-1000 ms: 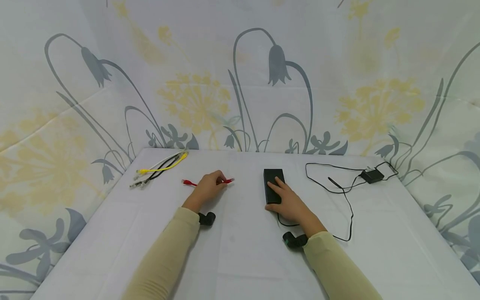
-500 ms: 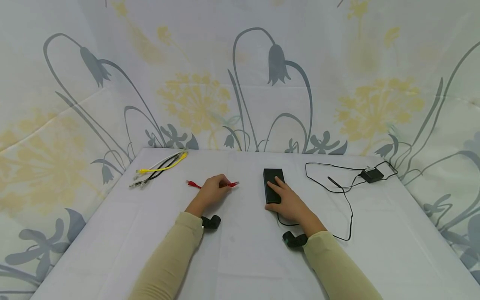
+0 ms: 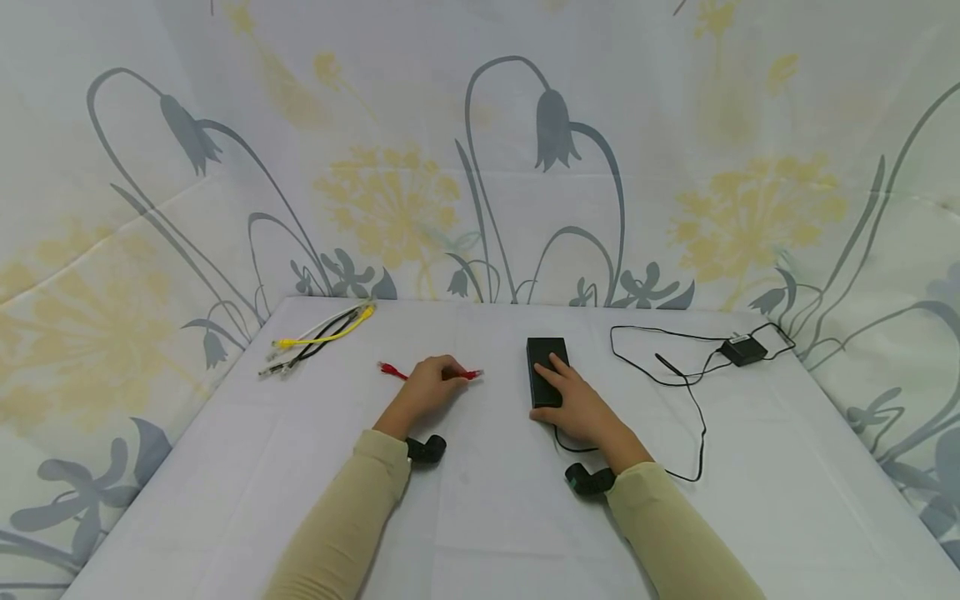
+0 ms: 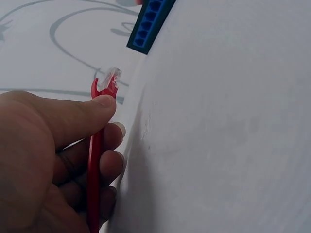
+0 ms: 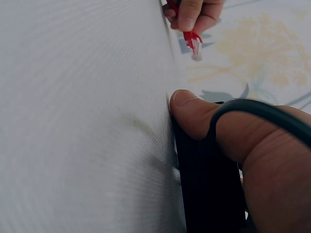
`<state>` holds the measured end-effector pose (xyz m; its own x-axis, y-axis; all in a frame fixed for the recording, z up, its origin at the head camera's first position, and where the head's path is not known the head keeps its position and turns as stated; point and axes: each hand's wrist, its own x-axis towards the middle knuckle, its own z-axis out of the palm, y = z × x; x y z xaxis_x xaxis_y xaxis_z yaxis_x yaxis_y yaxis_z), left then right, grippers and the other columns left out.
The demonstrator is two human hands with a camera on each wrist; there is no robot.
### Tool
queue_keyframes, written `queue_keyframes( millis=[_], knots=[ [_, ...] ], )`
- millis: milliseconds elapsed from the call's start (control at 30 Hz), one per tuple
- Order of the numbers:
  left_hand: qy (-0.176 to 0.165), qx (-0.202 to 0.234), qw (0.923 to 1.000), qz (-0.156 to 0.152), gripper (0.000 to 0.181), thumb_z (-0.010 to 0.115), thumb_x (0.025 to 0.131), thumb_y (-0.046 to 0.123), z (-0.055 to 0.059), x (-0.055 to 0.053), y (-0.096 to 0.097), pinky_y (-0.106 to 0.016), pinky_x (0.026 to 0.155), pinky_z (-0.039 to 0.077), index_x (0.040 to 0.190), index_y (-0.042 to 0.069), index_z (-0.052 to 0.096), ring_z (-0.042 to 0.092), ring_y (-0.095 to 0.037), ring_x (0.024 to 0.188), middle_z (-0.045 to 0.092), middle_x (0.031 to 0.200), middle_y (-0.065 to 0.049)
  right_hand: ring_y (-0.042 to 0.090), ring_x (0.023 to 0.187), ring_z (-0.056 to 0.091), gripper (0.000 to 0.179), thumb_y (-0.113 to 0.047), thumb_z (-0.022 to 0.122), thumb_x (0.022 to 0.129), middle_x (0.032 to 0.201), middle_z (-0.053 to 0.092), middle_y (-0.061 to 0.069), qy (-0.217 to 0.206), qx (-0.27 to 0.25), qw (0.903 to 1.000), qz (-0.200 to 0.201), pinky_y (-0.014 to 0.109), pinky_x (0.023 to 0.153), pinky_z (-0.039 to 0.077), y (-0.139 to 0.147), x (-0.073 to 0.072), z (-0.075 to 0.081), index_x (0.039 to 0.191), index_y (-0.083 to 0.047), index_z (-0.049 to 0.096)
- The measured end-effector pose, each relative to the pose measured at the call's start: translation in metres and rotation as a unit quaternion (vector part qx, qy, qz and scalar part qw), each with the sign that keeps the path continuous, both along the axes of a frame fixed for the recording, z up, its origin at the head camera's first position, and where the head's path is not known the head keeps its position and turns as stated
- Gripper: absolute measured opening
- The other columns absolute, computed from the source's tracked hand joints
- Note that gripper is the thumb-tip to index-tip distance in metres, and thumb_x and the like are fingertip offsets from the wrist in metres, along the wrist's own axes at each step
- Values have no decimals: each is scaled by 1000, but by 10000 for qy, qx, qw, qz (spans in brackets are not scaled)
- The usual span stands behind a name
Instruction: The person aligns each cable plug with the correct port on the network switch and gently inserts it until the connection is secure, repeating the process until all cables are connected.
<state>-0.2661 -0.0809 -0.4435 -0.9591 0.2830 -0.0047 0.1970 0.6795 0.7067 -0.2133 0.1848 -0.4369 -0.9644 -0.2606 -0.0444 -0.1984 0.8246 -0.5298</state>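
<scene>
My left hand (image 3: 433,385) pinches a red network cable (image 4: 95,170) between thumb and fingers, near one end. Its clear plug (image 4: 112,77) sticks out past the thumb, towards the switch but apart from it. The cable's other end trails left behind the hand. A black network switch (image 3: 546,379) lies in the middle of the table; its row of blue ports (image 4: 147,24) faces left. My right hand (image 3: 577,408) rests on the switch, with straight, spread fingers on top. The right thumb (image 5: 194,114) touches the near end.
At the back left lies a loose group of yellow (image 3: 337,333), black and white cables. A black power adapter (image 3: 744,351) with thin looped cord (image 3: 703,442) sits at the back right. More black cord (image 3: 573,450) runs under the right wrist. A patterned cloth (image 3: 510,167) hangs behind.
My left hand has moved right and slightly nearer to me, carrying the red cable towards the switch. The right hand and the switch stay where they were.
</scene>
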Motion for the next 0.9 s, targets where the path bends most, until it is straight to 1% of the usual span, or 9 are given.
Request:
queue_keyframes(
  millis=[233, 433, 633, 900],
  knots=[
    [-66, -65, 9999, -80, 10, 63, 85, 29, 2, 6, 6, -30, 79, 46, 92, 22, 64, 53, -15, 85, 61, 89, 5, 35, 139, 13, 77, -44, 64, 80, 154, 6, 3, -3, 0, 10000, -8, 58, 104, 25, 0, 0, 0, 144, -25, 26],
    [-149, -53, 9998, -119, 7, 64, 84, 29, 4, 11, 10, -30, 79, 45, 89, 24, 65, 52, -15, 85, 61, 89, 5, 35, 139, 14, 77, -44, 65, 80, 154, 6, 3, -33, -27, 10000, -25, 58, 104, 25, -1, 1, 1, 144, -25, 26],
    [-52, -119, 9997, -216, 9, 64, 84, 31, 2, 13, 14, -30, 78, 45, 90, 24, 65, 52, -15, 85, 61, 90, 6, 34, 140, 14, 78, -44, 66, 79, 154, 7, 3, -68, -36, 10000, -60, 58, 104, 25, -1, 1, 1, 144, -26, 27],
    [-29, -136, 9994, -311, 10, 64, 84, 31, 3, 17, 20, -29, 78, 46, 89, 24, 65, 53, -13, 85, 61, 89, 7, 35, 139, 14, 77, -43, 65, 79, 154, 7, 3, -55, -50, 10000, -40, 58, 104, 26, -1, -1, 0, 144, -25, 27]
  ],
)
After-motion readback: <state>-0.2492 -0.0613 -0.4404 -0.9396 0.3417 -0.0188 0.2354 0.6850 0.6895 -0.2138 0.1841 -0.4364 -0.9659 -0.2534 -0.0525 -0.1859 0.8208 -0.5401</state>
